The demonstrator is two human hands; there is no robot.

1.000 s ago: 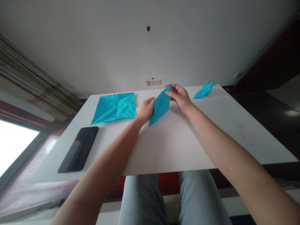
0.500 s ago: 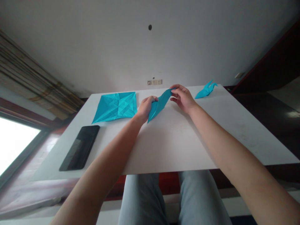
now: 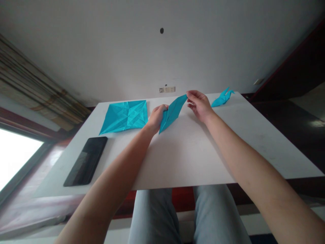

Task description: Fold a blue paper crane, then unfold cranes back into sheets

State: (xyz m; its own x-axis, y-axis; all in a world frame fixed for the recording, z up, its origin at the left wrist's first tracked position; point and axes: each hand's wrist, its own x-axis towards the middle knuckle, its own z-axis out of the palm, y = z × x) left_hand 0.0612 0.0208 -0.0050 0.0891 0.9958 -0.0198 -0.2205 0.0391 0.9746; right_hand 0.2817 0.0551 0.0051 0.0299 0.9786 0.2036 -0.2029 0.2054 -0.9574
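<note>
A piece of folded blue origami paper (image 3: pixel 174 111) is held above the table between my two hands. My left hand (image 3: pixel 157 117) grips its left side, thumb on top and fingers wrapped behind. With thumb and forefinger, my right hand (image 3: pixel 199 103) pinches the upper right tip; the other fingers are curled below it. Left of my left hand lies an opened blue sheet (image 3: pixel 124 116) covered in crease lines. A finished blue paper crane (image 3: pixel 222 97) stands beyond my right hand.
A black phone (image 3: pixel 86 161) lies on the left part of the white table (image 3: pixel 188 162). Behind the table's far edge is a wall with sockets (image 3: pixel 167 89). A curtain (image 3: pixel 30 81) and window are at the left. My legs are under the near edge.
The right tip of the folded paper has been drawn slightly up and outward, and the paper looks straighter. My right hand has shifted a little with it; my left hand keeps its grip.
</note>
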